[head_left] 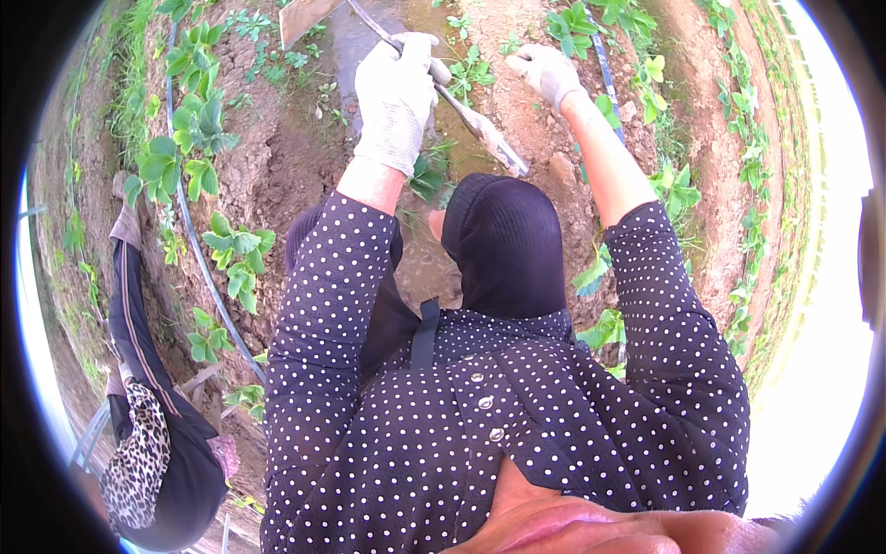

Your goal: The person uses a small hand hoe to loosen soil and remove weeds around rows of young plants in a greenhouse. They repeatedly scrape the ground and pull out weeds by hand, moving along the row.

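A white knitted glove covers my left hand (398, 90), which is closed around the thin shaft of a short hand hoe (477, 124). Its flat blade (304, 19) is at the top, left of my hand, and the muddy other end slants down towards my knee. My right hand (547, 75), also in a whitish glove, is low over the soil ridge on the right with its fingers curled in. A small green weed (511, 45) stands beside those fingertips; whether they pinch anything cannot be seen. Between the hands grows a leafy weed (471, 73).
Rows of strawberry-like plants (160, 166) run on both sides, with a drip irrigation hose (201, 256) at left and another (603, 55) at right. A wet furrow (429, 263) lies between my knees. Another person (149, 332) bends over at the far left.
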The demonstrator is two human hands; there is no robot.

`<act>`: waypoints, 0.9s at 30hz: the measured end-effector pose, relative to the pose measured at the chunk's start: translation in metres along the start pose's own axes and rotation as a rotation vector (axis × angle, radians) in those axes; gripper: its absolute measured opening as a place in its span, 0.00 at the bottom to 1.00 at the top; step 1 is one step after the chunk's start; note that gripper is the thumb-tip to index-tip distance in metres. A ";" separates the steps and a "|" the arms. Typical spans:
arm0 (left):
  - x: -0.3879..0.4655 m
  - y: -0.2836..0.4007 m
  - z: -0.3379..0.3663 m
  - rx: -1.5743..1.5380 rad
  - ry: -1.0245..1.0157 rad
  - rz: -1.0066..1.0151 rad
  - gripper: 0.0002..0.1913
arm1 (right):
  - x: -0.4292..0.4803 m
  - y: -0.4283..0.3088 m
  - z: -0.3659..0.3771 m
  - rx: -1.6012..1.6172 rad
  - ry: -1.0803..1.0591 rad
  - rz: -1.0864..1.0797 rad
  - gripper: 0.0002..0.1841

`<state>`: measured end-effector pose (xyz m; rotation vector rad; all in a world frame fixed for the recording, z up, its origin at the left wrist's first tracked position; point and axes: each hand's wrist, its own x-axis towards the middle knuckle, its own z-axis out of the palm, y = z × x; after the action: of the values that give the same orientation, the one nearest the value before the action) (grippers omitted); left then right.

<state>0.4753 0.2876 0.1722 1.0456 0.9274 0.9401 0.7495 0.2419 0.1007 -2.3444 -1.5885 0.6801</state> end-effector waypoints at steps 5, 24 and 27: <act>0.016 -0.002 -0.004 0.012 0.127 -0.012 0.11 | -0.057 -0.090 -0.021 0.680 -0.471 -0.280 0.25; 0.020 -0.009 0.010 0.029 -0.031 -0.112 0.12 | 0.075 -0.015 -0.028 -0.004 0.461 -0.339 0.25; 0.019 -0.002 0.007 -0.089 -0.044 -0.179 0.12 | 0.081 0.001 -0.021 -0.234 0.139 0.130 0.25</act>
<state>0.4878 0.3033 0.1689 0.8893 0.9185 0.7990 0.7857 0.3171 0.0984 -2.6163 -1.5402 0.3617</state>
